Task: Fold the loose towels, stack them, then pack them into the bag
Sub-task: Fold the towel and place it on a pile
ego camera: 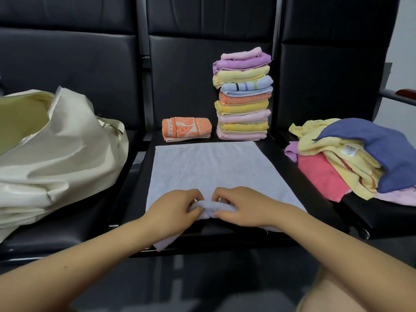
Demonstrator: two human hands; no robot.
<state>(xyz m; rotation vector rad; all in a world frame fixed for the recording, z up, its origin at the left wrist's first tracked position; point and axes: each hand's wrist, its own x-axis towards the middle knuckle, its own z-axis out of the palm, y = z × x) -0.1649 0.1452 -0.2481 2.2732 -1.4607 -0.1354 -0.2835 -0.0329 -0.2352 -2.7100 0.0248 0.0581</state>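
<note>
A pale lavender-white terry towel [206, 170] lies spread flat and rectangular on the middle seat of a row of black padded leatherette chairs [186, 70], its nap soft and slightly rumpled. At its near edge the cloth is bunched into a thick roll, and both hands are on it: the left hand [173, 209] curls its fingers over the roll and pinches it with the thumb, and the right hand [239, 207] does the same just beside it, knuckles almost touching.

Behind the towel, against the seat back, stands a tall stack of folded towels [243, 95] in pink, purple, yellow, striped blue and orange, the layers squared but leaning a little. Just to its left sits a single folded orange towel with a white leaf pattern [186, 129], apart from the stack.

On the left seat slumps a large cream fabric bag [58, 154], smooth and faintly glossy, creased, its mouth gaping to show a pale yellow-green lining and a zip. On the right seat lies a loose heap of unfolded towels [351, 158]: soft yellow, navy blue, coral red and lilac, tumbled over each other.
</note>
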